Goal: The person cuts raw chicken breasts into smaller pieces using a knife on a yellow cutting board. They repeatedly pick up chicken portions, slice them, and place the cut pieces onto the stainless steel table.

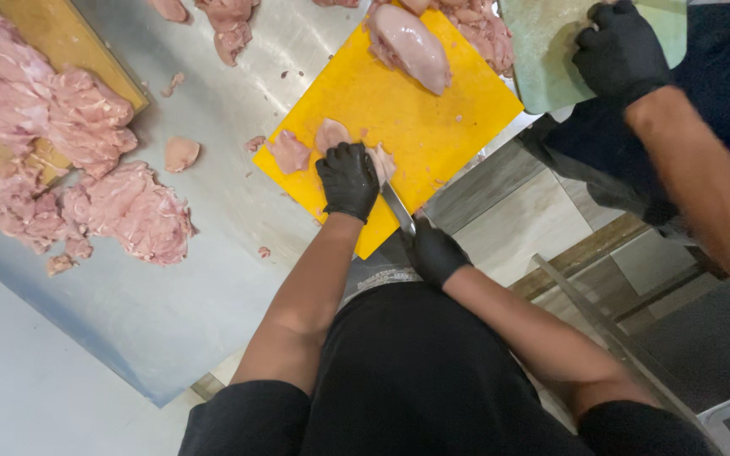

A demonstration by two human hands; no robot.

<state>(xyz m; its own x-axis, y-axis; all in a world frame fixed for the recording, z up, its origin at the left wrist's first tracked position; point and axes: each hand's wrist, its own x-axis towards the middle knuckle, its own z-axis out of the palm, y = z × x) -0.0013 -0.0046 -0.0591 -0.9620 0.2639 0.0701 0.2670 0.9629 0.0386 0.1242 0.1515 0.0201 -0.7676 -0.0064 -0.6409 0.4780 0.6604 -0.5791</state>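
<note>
- One pale pink raw chicken piece is pressed flat on the yellow cutting board by the gloved left hand.
- A knife is gripped by the closed right hand at the board's near edge.

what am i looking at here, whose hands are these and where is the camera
One picture, taken by a camera worn on a person's head, looking down at their own arms. Both hands wear black gloves. The left hand presses a pale raw chicken piece on a square yellow cutting board; the right hand holds a steel-bladed knife against it. More raw chicken lies in a big pink heap on the steel table. The third gloved hand, on a green board, is a co-worker's.
</note>
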